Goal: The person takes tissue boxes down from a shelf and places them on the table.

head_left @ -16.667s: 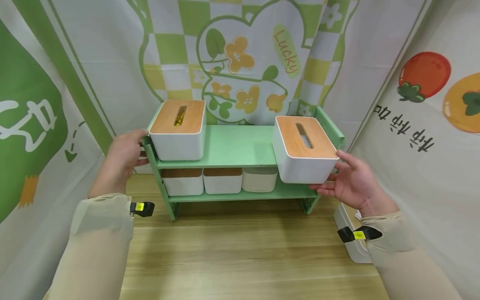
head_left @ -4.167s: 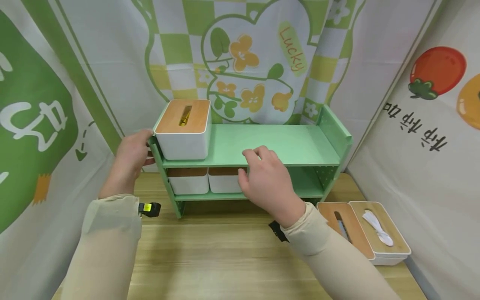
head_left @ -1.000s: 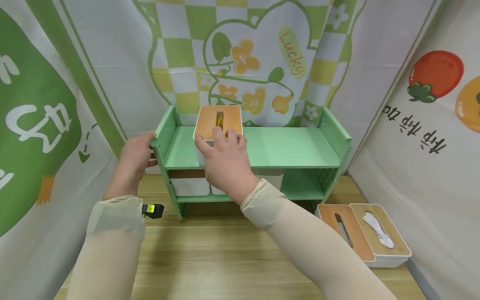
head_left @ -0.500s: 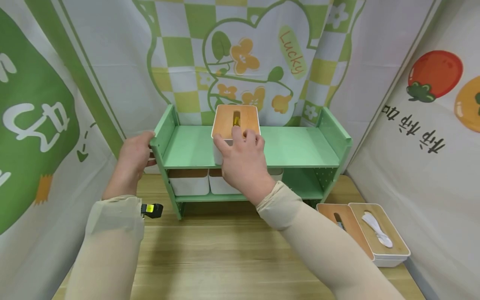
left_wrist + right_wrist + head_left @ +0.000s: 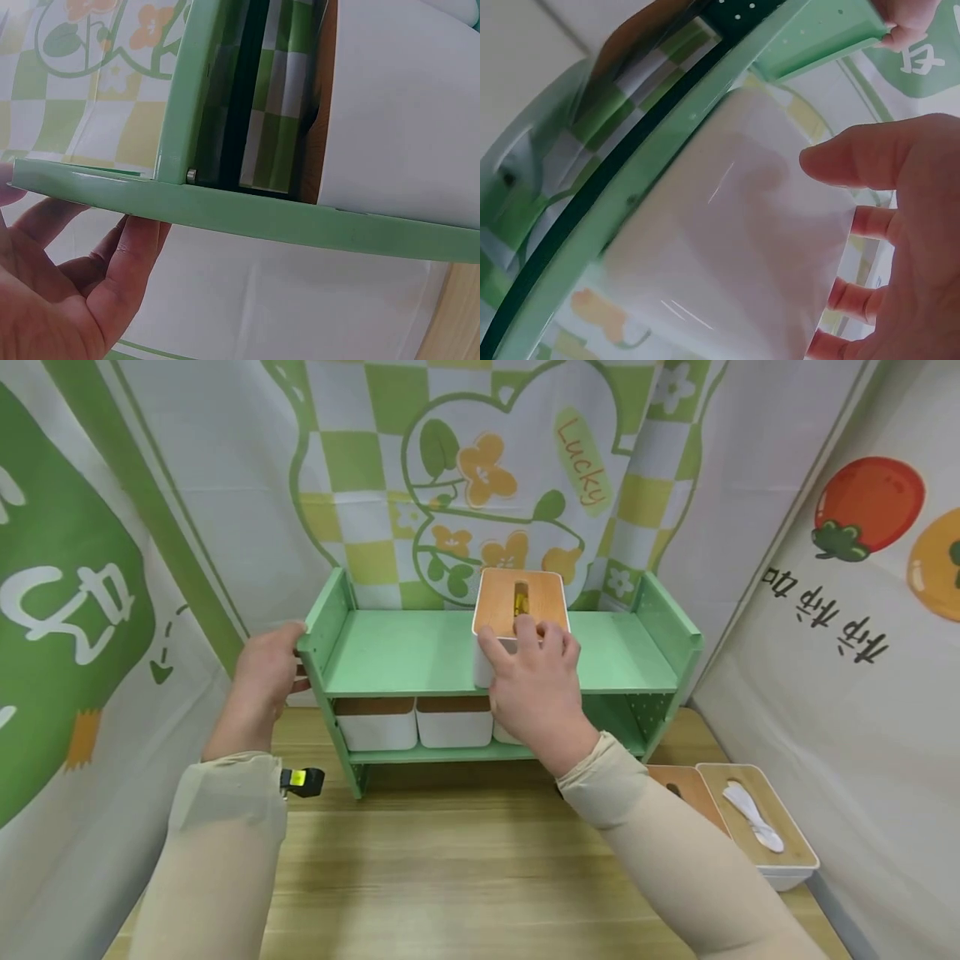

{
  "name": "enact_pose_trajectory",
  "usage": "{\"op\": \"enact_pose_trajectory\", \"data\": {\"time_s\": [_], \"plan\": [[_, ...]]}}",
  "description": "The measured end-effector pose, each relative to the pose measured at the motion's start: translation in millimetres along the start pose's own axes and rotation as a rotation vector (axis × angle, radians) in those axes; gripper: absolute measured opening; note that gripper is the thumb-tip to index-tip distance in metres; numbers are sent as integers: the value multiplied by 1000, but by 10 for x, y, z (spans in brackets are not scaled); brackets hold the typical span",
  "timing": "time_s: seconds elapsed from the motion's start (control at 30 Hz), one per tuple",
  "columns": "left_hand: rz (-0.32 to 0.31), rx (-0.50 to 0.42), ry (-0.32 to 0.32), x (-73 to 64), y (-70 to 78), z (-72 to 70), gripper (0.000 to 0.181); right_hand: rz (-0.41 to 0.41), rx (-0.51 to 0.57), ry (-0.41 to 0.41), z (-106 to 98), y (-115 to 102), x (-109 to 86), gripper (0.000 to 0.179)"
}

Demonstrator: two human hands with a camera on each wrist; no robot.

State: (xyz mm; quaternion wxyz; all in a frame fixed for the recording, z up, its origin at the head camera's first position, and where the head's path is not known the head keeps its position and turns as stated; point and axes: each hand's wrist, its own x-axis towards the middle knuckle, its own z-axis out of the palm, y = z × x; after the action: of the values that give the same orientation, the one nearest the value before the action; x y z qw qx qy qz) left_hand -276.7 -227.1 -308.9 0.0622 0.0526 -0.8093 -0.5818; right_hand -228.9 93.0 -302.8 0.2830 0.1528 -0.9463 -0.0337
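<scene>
My right hand point(image 5: 538, 697) grips a white tissue box point(image 5: 498, 600) with a wooden lid on the top shelf, right of the middle. Yellow items show in its slot, where a fingertip rests. In the right wrist view, the thumb lies by the box's white front wall point(image 5: 720, 217) and the other fingers reach over its top edge. My left hand point(image 5: 258, 677) holds the left side panel of the green two-tier shelf point(image 5: 397, 652). In the left wrist view, its fingers point(image 5: 131, 262) are curled against the panel's edge point(image 5: 247, 217).
On the lower tier sit two white wood-lidded boxes point(image 5: 375, 728) and a cream box, partly hidden by my right hand. Two lidded boxes stand on the wooden table point(image 5: 420, 860) at right; a white utensil point(image 5: 753, 818) lies on the outer one's lid point(image 5: 783, 827).
The tissue box has moved from the shelf's left end rightwards with my right hand. Earlier, the right-end box left the shelf and came to the table. My left hand stays on the panel.
</scene>
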Motion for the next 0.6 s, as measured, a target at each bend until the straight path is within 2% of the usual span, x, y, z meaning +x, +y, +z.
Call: {"op": "enact_pose_trajectory", "data": {"time_s": [0.37,0.6], "plan": [[11,11,1,-12,7,6,65,-17,11,187,114,430,-179,45],[7,8,-2,-19,18,6,66,-5,41,231,145,662,-268,45]]}}
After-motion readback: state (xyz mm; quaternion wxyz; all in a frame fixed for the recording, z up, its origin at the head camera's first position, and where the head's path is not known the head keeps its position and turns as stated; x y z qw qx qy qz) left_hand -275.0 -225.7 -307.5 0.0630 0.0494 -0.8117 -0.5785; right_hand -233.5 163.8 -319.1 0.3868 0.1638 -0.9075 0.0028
